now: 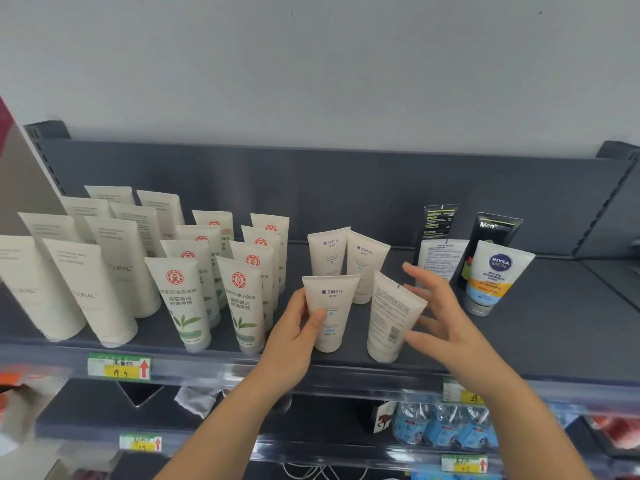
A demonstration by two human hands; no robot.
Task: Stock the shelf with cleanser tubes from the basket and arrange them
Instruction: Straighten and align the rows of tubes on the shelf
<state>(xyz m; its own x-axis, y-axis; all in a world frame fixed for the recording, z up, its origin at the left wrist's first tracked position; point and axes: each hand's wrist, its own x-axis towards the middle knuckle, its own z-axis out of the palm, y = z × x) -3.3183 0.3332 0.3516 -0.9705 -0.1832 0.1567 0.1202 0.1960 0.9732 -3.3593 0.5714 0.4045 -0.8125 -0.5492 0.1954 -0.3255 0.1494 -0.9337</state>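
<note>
On the dark grey shelf stand several white cleanser tubes, cap down. My left hand grips the front white tube with a purple logo, thumb across its face. Right of it stands a tilted white tube with its printed back facing me. My right hand is just right of that tube, fingers spread and straight; whether they touch it I cannot tell. Two more purple-logo tubes stand behind. The basket is out of view.
Rows of green-leaf tubes and plain white tubes fill the shelf's left. A Nivea Men tube and black tubes stand at the right. Price tags line the shelf edge. A lower shelf holds blue packs.
</note>
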